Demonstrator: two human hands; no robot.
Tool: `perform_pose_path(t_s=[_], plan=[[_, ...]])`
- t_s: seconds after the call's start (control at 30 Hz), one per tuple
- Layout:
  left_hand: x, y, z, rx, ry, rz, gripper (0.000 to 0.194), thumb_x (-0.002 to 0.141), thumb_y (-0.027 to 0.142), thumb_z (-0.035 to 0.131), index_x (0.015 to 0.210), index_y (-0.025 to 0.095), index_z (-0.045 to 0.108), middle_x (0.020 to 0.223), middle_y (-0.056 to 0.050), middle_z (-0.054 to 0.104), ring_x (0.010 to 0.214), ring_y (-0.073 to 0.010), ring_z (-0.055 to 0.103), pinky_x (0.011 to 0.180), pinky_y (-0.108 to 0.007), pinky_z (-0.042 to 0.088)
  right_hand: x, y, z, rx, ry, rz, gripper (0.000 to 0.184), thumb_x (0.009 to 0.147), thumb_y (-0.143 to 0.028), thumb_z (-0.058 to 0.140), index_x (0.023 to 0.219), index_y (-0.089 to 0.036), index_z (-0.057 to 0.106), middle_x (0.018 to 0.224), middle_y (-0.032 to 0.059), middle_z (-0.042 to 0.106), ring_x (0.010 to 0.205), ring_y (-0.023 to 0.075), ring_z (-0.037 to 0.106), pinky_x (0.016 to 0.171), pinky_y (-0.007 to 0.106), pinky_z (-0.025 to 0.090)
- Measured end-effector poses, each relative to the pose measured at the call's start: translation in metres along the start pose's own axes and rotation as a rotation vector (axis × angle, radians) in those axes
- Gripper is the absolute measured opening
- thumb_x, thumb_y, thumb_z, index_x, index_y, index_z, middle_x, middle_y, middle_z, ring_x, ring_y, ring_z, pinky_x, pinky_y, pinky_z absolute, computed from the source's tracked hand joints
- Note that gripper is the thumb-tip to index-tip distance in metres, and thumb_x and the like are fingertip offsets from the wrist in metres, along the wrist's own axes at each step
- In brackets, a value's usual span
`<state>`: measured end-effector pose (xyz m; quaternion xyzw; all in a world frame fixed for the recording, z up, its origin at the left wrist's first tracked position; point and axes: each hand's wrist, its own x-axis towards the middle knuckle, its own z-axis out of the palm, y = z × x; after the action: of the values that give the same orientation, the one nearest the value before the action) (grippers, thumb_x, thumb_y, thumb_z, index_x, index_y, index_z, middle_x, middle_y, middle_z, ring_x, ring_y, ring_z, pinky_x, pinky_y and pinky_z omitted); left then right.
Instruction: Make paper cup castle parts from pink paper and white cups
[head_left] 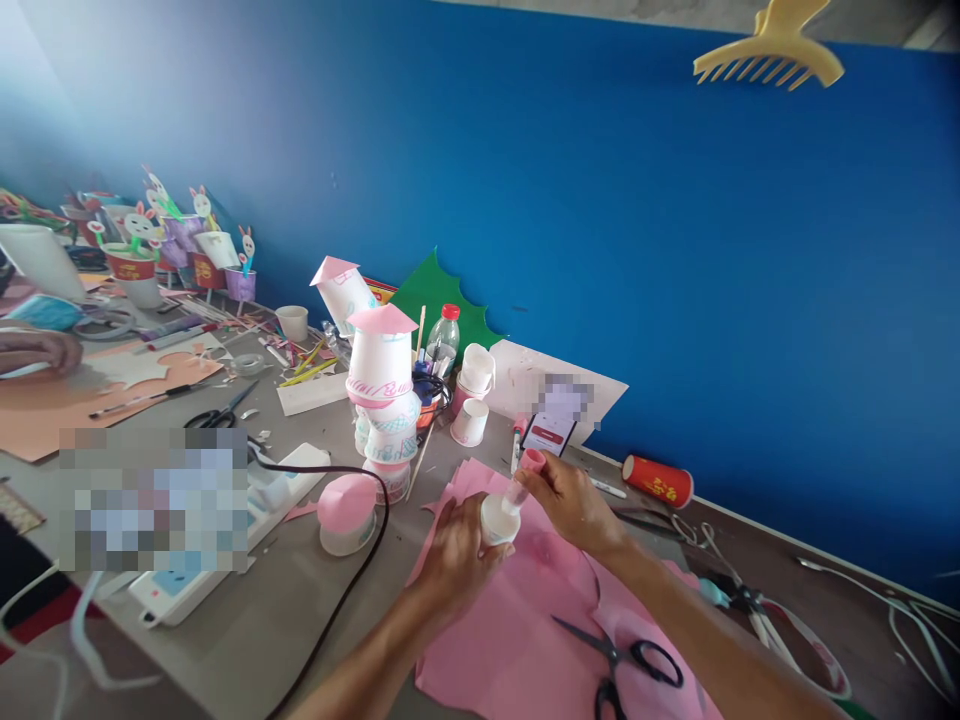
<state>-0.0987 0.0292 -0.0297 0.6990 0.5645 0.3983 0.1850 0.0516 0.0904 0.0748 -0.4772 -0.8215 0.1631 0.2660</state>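
My left hand (461, 545) is wrapped round a small white paper cup (500, 522), its round end facing up. In my right hand (574, 500) is a pink-ended tube (532, 461) that looks like a glue stick, its pale lower end touching or just over the cup. Pink paper (487, 640) lies beneath both hands. Black-handled scissors (615, 655) rest on it, blades apart. To the left of my left hand sits a cup with a domed pink paper top (347, 503). Behind it rises a stack of decorated paper cups with a pink cone roof (381, 350).
A power strip (292, 480) with a black cable (360, 560) lies to the left. A phone (551, 432) leans at the back beside white cups (470, 422). A red cup (658, 481) lies on its side at right. Another person's hand (41, 350) shows at far left.
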Motion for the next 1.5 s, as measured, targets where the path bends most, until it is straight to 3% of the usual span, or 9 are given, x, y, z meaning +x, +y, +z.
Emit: perform_pose_path(t_s=[0.23,0.4,0.53,0.7,0.97,1.2,1.3,1.4,1.5], plan=[[-0.001,-0.002,0.002,-0.015,0.012,0.017,0.044,0.075,0.023,0.06,0.117,0.017,0.046,0.102,-0.01,0.065,0.095,-0.0269,0.06,0.091,-0.05,0.047,0.0,-0.01,-0.003,-0.323,0.102,-0.253,0.029,0.09,-0.042,0.047,0.076,-0.019,0.058,0.063,0.0065,0.062,0.061,0.0199,0.052,0.061,0.029,0.037],[0.001,-0.002,0.002,0.0,0.025,0.024,0.043,0.075,0.022,0.06,0.116,0.018,0.047,0.097,-0.009,0.066,0.09,-0.0264,0.062,0.087,-0.05,0.048,0.0,-0.017,-0.008,-0.003,-0.031,-0.084,0.03,0.092,-0.043,0.045,0.073,-0.021,0.053,0.061,0.0002,0.06,0.054,0.0144,0.049,0.053,0.024,0.035],[0.001,-0.002,0.002,-0.009,0.018,0.018,0.043,0.076,0.021,0.06,0.116,0.019,0.047,0.095,-0.008,0.067,0.087,-0.0258,0.062,0.087,-0.05,0.048,0.002,-0.02,-0.002,0.141,-0.111,-0.067,0.028,0.091,-0.041,0.045,0.073,-0.021,0.05,0.062,-0.0014,0.062,0.055,0.0132,0.053,0.053,0.023,0.036],[-0.002,-0.005,0.005,-0.015,0.07,0.036,0.045,0.077,0.025,0.06,0.12,0.018,0.046,0.099,-0.01,0.067,0.091,-0.0272,0.062,0.09,-0.051,0.046,0.009,-0.013,0.007,-0.02,-0.028,-0.049,0.028,0.088,-0.039,0.049,0.066,-0.022,0.048,0.054,-0.0031,0.054,0.049,0.0123,0.047,0.049,0.023,0.031],[0.0,-0.003,0.003,-0.044,0.053,0.037,0.042,0.076,0.022,0.06,0.117,0.02,0.048,0.1,-0.009,0.067,0.09,-0.0274,0.062,0.089,-0.05,0.047,0.006,-0.011,0.011,-0.337,0.048,-0.228,0.031,0.092,-0.043,0.045,0.076,-0.019,0.058,0.063,0.0043,0.061,0.063,0.0192,0.054,0.058,0.027,0.034],[-0.001,-0.005,0.005,-0.057,0.082,0.047,0.039,0.076,0.023,0.061,0.114,0.019,0.049,0.098,-0.009,0.067,0.09,-0.0278,0.063,0.092,-0.053,0.045,0.002,-0.005,0.003,-0.383,0.139,-0.359,0.032,0.093,-0.042,0.045,0.085,-0.017,0.063,0.064,0.0064,0.064,0.061,0.0201,0.054,0.066,0.03,0.039],[-0.002,-0.005,0.005,-0.038,0.074,0.048,0.039,0.077,0.024,0.062,0.113,0.018,0.049,0.099,-0.011,0.067,0.091,-0.0285,0.062,0.093,-0.054,0.045,0.004,-0.003,-0.009,-0.329,0.221,-0.241,0.03,0.092,-0.041,0.046,0.087,-0.017,0.063,0.068,0.0072,0.067,0.062,0.0206,0.056,0.065,0.03,0.04],[-0.001,-0.006,0.006,-0.018,0.074,0.06,0.041,0.077,0.023,0.061,0.115,0.019,0.047,0.101,-0.011,0.067,0.093,-0.0285,0.062,0.095,-0.055,0.043,0.003,-0.01,-0.014,-0.157,0.127,-0.112,0.029,0.092,-0.041,0.044,0.08,-0.02,0.061,0.071,0.0052,0.068,0.063,0.0191,0.059,0.059,0.027,0.041],[-0.001,-0.006,0.006,-0.014,0.072,0.058,0.04,0.077,0.023,0.061,0.115,0.021,0.046,0.098,-0.008,0.067,0.09,-0.0267,0.063,0.094,-0.053,0.044,-0.001,-0.02,-0.006,-0.032,0.033,-0.117,0.03,0.092,-0.041,0.044,0.075,-0.021,0.059,0.066,0.0029,0.067,0.059,0.0167,0.058,0.056,0.025,0.041]])
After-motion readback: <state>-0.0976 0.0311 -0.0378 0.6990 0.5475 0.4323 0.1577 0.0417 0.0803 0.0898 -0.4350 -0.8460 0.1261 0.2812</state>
